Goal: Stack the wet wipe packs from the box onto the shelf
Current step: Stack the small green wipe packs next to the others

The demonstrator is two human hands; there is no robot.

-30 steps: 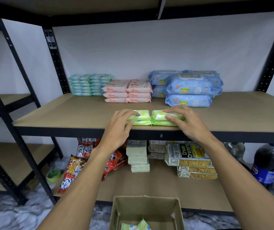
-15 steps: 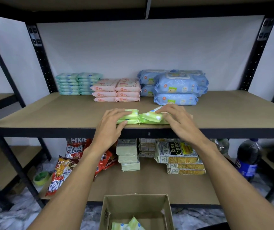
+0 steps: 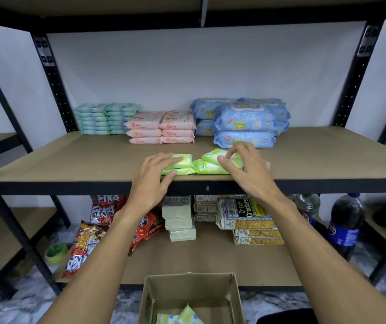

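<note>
Two small stacks of green wet wipe packs lie side by side near the front edge of the middle shelf (image 3: 70,160). My left hand (image 3: 154,178) rests flat on the left green stack (image 3: 182,163), with its thumb against the stack's front edge. My right hand (image 3: 245,167) pinches the top right green pack (image 3: 212,155) with curled fingers, and that pack sits tilted, its left end raised. Under it a flat green pack (image 3: 207,170) lies on the board. The cardboard box (image 3: 187,288) stands open below me with more green packs (image 3: 180,318) inside.
At the back of the shelf stand teal packs (image 3: 106,119), pink packs (image 3: 161,128) and large blue packs (image 3: 244,123). The lower shelf holds snack bags (image 3: 87,244), cracker packets (image 3: 245,213) and soda bottles (image 3: 346,220). Black uprights (image 3: 54,83) frame the bay.
My right hand has curled its fingers onto the top right green pack and tipped it up from flat. My left hand stays on the left stack. The view shifted slightly.
</note>
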